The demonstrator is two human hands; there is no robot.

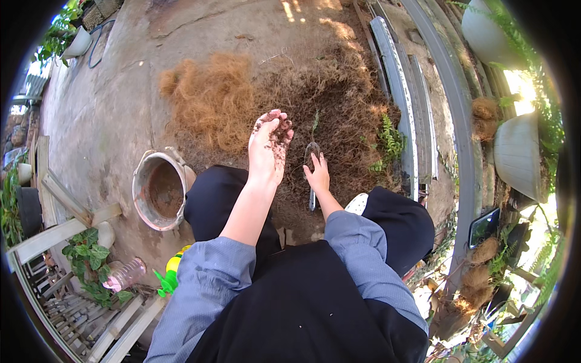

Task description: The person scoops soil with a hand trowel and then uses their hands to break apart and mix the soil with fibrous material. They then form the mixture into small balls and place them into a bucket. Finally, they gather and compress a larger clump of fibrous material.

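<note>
My left hand (271,145) is raised with its palm turned up and to the right. Dark crumbly soil (278,136) sits in its curled fingers and sticks to the palm. Lower and to the right, my right hand (318,174) has its fingers apart over a metal hand trowel (312,199); whether it touches the trowel, I cannot tell. The trowel lies on a bed of dark soil and fibrous roots (345,168), blade pointing away from me. A small green fern sprig (316,120) stands just past the blade tip.
Loose brown coir fibre (213,100) lies ahead on the concrete floor (113,104). A dirty bucket (156,190) stands by my left knee. Metal beams (397,100) run along the right, near fern fronds (390,138). A yellow-green spray bottle (170,274) and a pink-tinted plastic bottle (125,274) are at lower left.
</note>
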